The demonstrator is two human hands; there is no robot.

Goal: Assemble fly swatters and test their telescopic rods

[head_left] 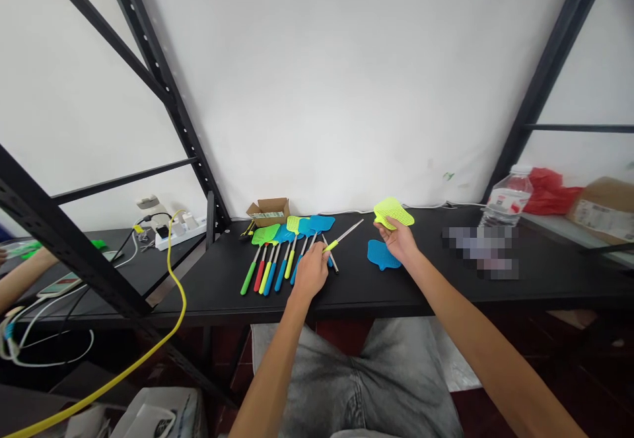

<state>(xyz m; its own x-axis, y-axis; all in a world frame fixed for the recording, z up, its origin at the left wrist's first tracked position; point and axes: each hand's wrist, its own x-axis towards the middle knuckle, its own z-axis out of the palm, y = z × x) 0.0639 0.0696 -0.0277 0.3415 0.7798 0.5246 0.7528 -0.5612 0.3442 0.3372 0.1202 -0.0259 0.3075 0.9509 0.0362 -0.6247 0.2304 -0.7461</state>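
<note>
My left hand [313, 269] is closed around the yellow grip of a fly swatter handle [345, 234], whose metal rod points up to the right. Between the fingers of my right hand [399, 240] is a yellow-green perforated fly swatter head [393, 213], held apart from the rod. Below it a loose blue swatter head [382, 254] lies on the black table. Left of my left hand, several fly swatters [271, 273] with green, red, yellow and blue grips lie in a row. Another rod [335, 263] lies just right of my left hand, partly hidden by it.
A small open cardboard box [269, 212] stands behind the swatters. On the right are a plastic bottle [506, 199], a red bag [549, 190] and a larger carton [607, 210]. A yellow cable [182, 306] hangs at the left, near a power strip [181, 234] and another person's arm [27, 279].
</note>
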